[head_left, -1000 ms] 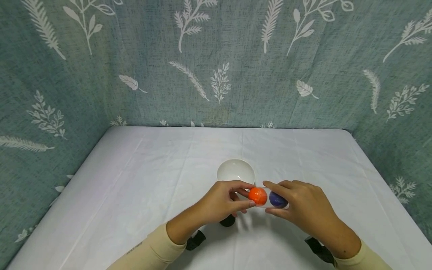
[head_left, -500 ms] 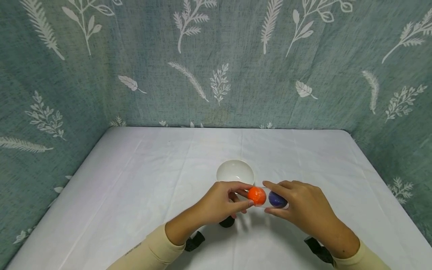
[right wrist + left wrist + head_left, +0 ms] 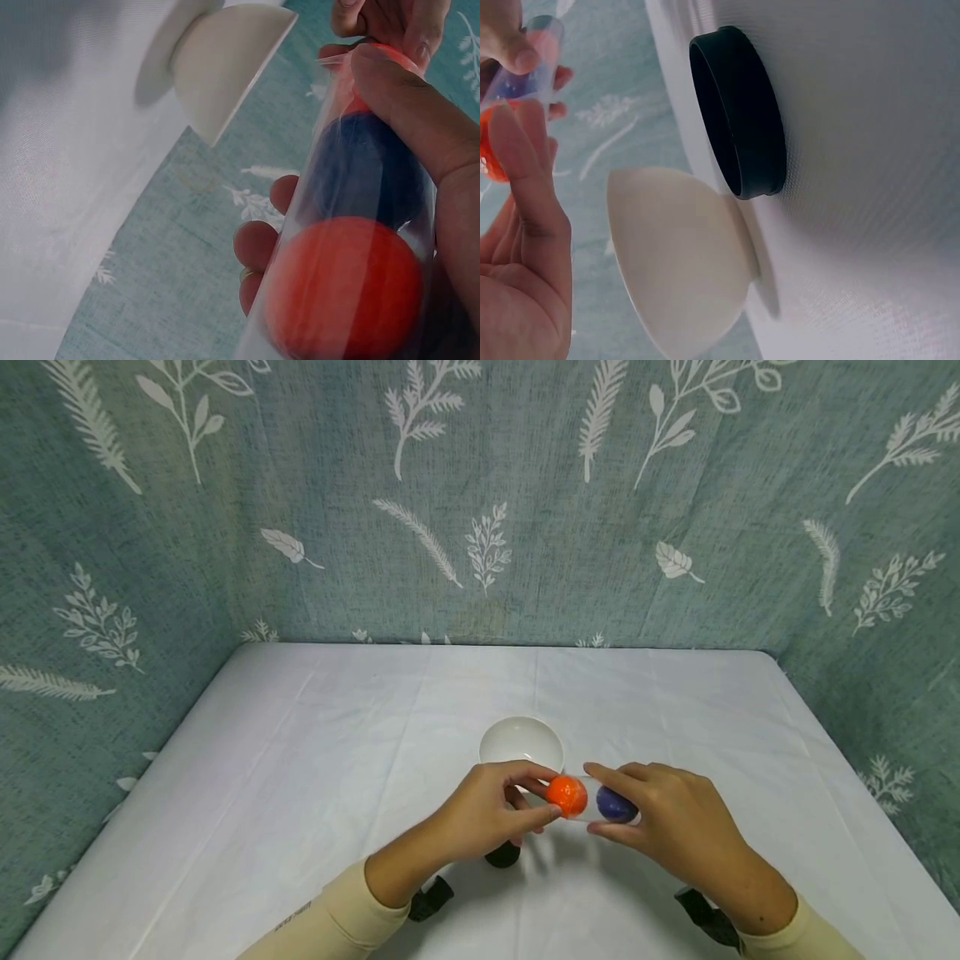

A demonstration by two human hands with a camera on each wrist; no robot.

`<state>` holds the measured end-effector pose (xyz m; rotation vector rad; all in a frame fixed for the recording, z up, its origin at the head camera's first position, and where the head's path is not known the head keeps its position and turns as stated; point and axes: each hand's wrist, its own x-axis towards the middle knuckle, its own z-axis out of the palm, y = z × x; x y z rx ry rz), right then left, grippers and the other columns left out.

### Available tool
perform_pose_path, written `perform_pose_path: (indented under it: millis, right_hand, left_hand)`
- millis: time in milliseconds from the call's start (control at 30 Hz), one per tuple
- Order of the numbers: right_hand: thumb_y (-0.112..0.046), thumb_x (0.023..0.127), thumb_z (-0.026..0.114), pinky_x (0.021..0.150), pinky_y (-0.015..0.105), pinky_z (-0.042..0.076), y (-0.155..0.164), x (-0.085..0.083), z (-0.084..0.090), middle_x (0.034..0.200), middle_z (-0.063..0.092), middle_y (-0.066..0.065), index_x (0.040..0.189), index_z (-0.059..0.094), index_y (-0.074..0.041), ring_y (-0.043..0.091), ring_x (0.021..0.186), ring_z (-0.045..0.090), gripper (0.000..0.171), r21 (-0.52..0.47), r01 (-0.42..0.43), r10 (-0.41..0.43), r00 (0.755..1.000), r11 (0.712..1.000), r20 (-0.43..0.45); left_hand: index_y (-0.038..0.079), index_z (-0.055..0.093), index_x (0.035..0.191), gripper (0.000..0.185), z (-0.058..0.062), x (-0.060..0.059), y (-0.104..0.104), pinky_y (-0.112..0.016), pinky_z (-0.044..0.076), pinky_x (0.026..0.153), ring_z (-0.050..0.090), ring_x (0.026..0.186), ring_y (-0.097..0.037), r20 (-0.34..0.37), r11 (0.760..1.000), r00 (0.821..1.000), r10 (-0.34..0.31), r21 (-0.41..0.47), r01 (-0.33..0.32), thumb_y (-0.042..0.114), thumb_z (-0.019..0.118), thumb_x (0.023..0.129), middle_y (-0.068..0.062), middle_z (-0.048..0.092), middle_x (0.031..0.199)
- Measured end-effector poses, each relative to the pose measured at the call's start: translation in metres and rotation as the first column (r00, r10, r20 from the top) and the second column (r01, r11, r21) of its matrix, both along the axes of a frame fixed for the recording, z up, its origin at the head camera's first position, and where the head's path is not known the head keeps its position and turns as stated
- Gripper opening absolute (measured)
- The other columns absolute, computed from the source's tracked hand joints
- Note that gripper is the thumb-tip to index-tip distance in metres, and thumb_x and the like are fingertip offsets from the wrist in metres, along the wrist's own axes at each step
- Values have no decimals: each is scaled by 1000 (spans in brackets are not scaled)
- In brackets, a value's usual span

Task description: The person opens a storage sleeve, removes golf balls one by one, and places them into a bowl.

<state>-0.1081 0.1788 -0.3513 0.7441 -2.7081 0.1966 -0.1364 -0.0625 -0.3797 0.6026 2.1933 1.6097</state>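
My right hand (image 3: 592,799) grips a clear plastic tube (image 3: 352,225) lying sideways above the table. Inside it sit a purple ball (image 3: 617,804) and, deeper in my palm, a red-orange ball (image 3: 345,289). My left hand (image 3: 551,793) pinches another orange ball (image 3: 566,795) between thumb and fingers at the tube's left mouth. In the left wrist view the left fingers (image 3: 521,202) curl near the tube's end (image 3: 532,60). A black round cap (image 3: 502,855) lies on the cloth under my left hand.
A white bowl (image 3: 521,742) stands on the white tablecloth (image 3: 300,760) just beyond my hands, close to the black cap (image 3: 739,112). Green leaf-patterned fabric walls (image 3: 480,502) enclose the table at the back and both sides.
My left hand has drawn the orange ball very slightly to the left, away from the purple one. The right hand, the bowl and the cap stay put.
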Motion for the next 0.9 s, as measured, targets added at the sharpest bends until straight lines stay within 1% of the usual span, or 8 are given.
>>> perform_pose_path:
  millis: [233,367,467,600,667,767,833,900]
  right_hand:
    - [-53,65,89,62,32,58,2,-1,-2,96,76,0,123,72,-25,16,78,71,66,-17,-12,12,999,1000,-32]
    - [-51,65,90,61,32,58,2,-2,-3,95,76,0,123,73,-25,16,78,71,66,-33,-13,11,999,999,-49]
    - [-51,64,90,61,32,58,3,-3,-3,95,76,1,123,72,-25,16,77,72,66,-30,-5,3,998,1000,-55]
    - [-52,65,90,61,32,57,3,-3,-3,95,76,0,123,72,-25,16,78,72,66,-27,3,-4,999,1000,-54]
    - [-52,65,89,61,32,57,4,-3,-3,95,76,0,123,72,-25,16,78,72,65,-30,4,-5,999,1000,-53]
    - [-52,66,89,62,32,58,4,-3,-3,95,76,0,123,72,-26,16,78,71,66,-31,4,-6,999,1000,-51]
    - [-52,65,89,62,32,58,4,-3,-2,95,76,0,124,72,-26,16,78,71,66,-31,7,-9,999,1000,-46]
    - [-52,65,89,63,33,58,3,-3,-2,95,76,1,124,72,-26,16,78,71,66,-28,13,-14,999,1000,-38]
  left_hand:
    - [19,67,117,32,-1,0,-1,-32,57,53,72,75,-37,4,999,999,46,16,-46,25,79,88,-1,72,114]
    - [20,68,114,31,-2,-2,-3,-29,56,53,70,65,-25,-46,998,997,63,8,-63,26,80,86,-1,73,112]
    - [22,69,112,30,-3,-4,-4,-24,52,52,62,55,-12,-93,997,993,77,-13,-79,27,81,85,0,73,109]
    - [25,70,110,28,-5,-8,-7,-20,46,50,51,50,-9,-148,992,983,110,-41,-117,28,81,84,4,74,106]
    - [25,70,110,28,-5,-9,-9,-20,47,56,56,59,-11,-180,989,976,126,-56,-138,28,81,84,7,74,105]
    - [22,71,110,28,-6,-12,-11,-23,51,68,65,80,-16,-224,981,963,150,-84,-172,28,80,84,9,74,103]
    - [21,71,110,28,-7,-14,-12,-24,52,75,66,92,-15,-252,973,953,167,-115,-201,28,80,84,10,74,102]
    - [21,71,109,27,-8,-16,-13,-24,52,73,66,85,-12,-270,962,946,182,-149,-228,28,79,84,10,73,101]
